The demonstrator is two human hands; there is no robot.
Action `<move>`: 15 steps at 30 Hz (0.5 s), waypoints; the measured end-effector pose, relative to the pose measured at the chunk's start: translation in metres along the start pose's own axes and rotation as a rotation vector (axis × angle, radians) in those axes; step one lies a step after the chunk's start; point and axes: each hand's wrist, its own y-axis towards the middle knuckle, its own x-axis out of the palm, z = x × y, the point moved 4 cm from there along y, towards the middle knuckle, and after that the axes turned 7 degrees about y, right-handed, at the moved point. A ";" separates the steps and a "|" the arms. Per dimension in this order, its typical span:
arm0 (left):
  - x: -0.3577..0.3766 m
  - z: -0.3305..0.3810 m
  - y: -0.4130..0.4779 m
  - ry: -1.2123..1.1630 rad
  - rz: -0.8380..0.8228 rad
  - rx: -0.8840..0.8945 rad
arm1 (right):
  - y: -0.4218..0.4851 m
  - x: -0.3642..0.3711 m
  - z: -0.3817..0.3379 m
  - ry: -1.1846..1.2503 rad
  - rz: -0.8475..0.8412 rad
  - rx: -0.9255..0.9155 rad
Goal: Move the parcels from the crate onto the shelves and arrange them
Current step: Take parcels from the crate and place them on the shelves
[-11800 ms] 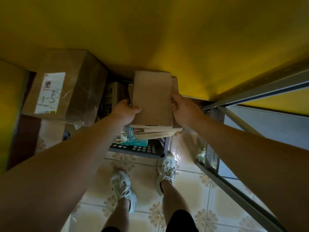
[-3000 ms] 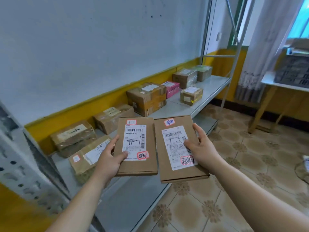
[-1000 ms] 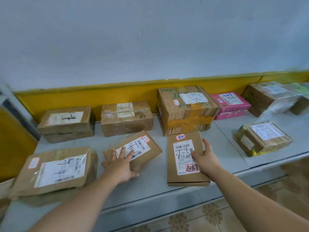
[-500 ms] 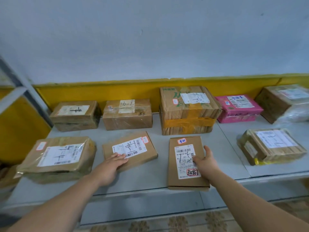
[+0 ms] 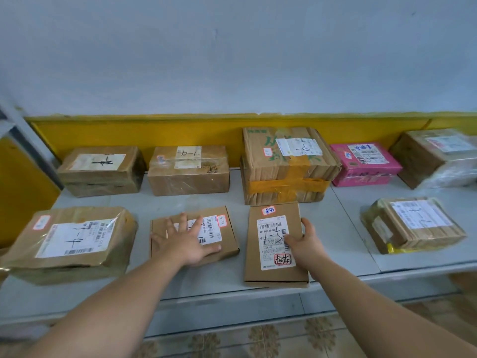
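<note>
two flat brown labelled parcels (side by side), lying on grey shelf

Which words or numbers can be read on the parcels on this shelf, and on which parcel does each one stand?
"1-5": handwritten on the white label of the flat parcel that the right hand touches.
"超期": red stamp, same label.
"1-4": handwritten, upside down from here, on the second box from the left, back row.
Too blurred to read: barcode digits, the pink box label, all other labels.
</note>
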 end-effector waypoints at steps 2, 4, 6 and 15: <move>0.001 0.003 0.002 0.031 0.013 -0.013 | 0.000 0.001 0.000 0.002 0.006 0.014; 0.001 0.000 0.004 0.061 0.019 0.000 | 0.002 0.002 -0.001 0.000 0.017 0.018; 0.001 -0.004 0.004 0.072 0.009 0.022 | 0.004 0.004 -0.003 -0.004 0.031 0.016; -0.002 -0.012 -0.009 0.188 -0.016 0.125 | 0.004 0.003 -0.007 0.033 0.034 0.003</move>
